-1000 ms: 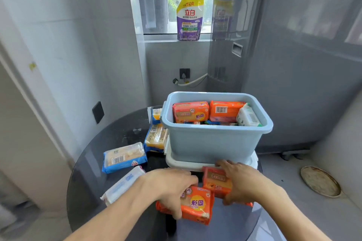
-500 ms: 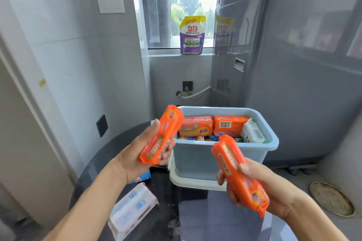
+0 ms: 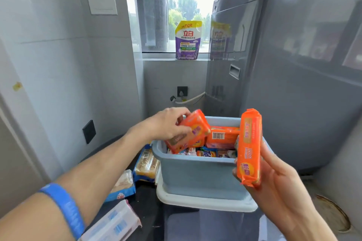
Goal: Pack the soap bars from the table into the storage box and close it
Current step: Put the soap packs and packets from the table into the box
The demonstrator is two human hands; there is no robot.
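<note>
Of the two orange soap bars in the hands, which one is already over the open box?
The orange bar in the left hand: it hangs tilted over the box's left end. The right hand's bar stands upright outside the near right corner.

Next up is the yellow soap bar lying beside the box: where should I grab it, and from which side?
Grip the yellow soap bar across its long edges, coming from above on the left: it lies flat, and the storage box blocks its right side.
</note>
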